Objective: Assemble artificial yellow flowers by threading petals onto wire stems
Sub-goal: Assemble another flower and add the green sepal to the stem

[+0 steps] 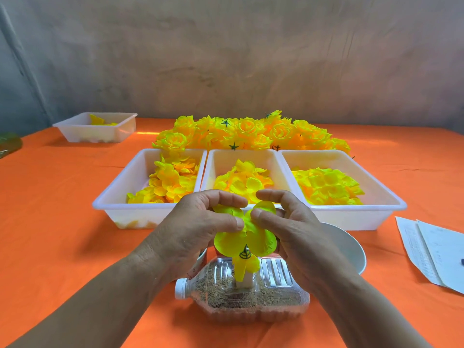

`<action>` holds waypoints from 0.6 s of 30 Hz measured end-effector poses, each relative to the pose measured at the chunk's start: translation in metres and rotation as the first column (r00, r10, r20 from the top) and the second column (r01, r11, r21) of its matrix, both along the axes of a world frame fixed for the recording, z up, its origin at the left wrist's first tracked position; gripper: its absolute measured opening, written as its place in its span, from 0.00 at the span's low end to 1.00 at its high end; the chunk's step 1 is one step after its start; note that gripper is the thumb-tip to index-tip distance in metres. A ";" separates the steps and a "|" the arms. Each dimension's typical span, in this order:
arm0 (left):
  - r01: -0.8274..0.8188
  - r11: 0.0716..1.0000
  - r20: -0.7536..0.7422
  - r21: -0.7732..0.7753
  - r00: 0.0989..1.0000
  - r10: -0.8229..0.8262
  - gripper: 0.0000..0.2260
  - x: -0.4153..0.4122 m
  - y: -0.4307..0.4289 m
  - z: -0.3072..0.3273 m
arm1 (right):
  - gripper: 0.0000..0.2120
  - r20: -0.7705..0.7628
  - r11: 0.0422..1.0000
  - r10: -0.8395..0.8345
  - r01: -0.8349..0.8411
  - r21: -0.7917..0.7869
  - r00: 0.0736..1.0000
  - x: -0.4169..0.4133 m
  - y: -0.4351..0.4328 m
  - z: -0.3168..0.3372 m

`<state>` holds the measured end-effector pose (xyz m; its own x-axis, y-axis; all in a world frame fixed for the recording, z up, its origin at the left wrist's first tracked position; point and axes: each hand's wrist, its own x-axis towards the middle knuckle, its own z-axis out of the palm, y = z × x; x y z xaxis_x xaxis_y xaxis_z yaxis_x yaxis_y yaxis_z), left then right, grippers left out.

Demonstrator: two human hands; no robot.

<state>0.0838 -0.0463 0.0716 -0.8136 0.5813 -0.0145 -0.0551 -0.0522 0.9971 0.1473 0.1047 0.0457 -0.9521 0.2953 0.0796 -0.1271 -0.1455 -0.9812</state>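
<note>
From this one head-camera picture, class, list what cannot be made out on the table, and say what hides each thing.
Head view:
- Wire stem: hidden behind the petal piece, which the left hand and right hand pinch.
- White bowl: mostly behind the right hand; contents unseen.
- Papers: cut by the right edge; print too small to read.
- Green object: cut by the left edge, blurred.

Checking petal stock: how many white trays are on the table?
4. Three stand side by side: left tray, middle tray, right tray. The fourth tray sits apart, far back left. None appears hidden.
</note>
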 end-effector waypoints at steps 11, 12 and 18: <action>-0.006 0.999 -0.051 -0.046 0.999 0.004 0.15 0.002 0.001 0.003 | 0.15 -0.025 1.000 0.009 -0.009 0.004 1.000 0.003 0.000 -0.002; -0.005 0.999 -0.051 -0.048 0.999 0.003 0.15 0.002 0.001 0.003 | 0.16 -0.028 1.000 0.009 -0.009 0.005 1.000 0.003 0.000 -0.002; 0.018 0.999 -0.048 -0.046 0.999 -0.020 0.15 0.001 0.000 0.007 | 0.16 -0.059 0.999 -0.016 0.018 0.038 0.998 0.003 0.001 -0.003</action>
<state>0.0852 -0.0462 0.0784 -0.8030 0.5960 -0.0018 -0.0068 -0.0062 1.0000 0.1499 0.1057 0.0429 -0.9402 0.3072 0.1472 -0.1872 -0.1049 -0.9767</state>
